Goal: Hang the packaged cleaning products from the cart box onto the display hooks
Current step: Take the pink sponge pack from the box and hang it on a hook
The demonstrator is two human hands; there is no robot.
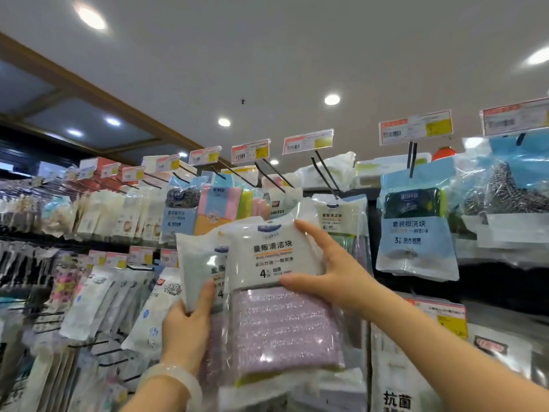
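The right hand pinches a clear plastic pack of lilac scrub pads by its right edge; the left hand grips a second, mostly hidden pack behind it, below the black wire hook.

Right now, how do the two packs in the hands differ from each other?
The front pack, gripped by the right hand at its upper edge, shows a purple pad through clear plastic. The back pack, pinched by the left hand from below, is mostly hidden behind the front one; its visible part looks white. Both carry the same white label with a "4".
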